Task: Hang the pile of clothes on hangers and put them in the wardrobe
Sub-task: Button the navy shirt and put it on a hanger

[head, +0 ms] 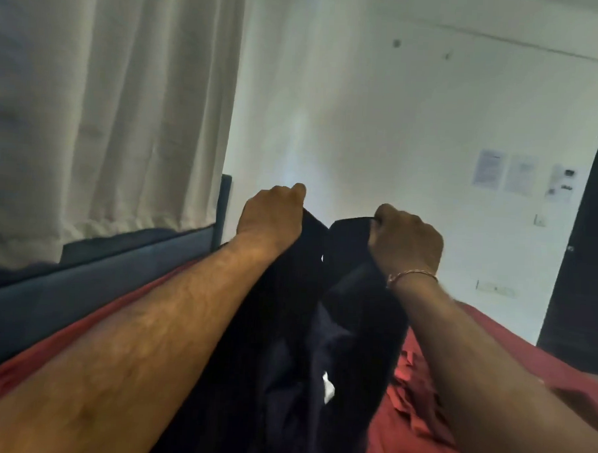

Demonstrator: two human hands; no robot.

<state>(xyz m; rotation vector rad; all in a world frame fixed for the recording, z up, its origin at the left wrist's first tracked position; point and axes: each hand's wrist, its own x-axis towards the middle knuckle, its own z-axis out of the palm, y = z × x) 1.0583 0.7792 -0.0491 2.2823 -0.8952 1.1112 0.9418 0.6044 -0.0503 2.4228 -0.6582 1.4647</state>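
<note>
Both fists closed tight on the top edge of the dark garment (296, 329): left hand (270, 213) and right hand (406, 239) side by side, level. Hanging straight down from each grip, long way up-and-down, over the red bed (419, 420). No hanger seen.

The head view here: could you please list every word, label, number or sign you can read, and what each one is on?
No text in this view can be read.
Three paper sheets on the white wall: printed, but too blurred to read.
White tag inside the dark garment, held by the left hand and right hand: no lettering can be made out.
</note>
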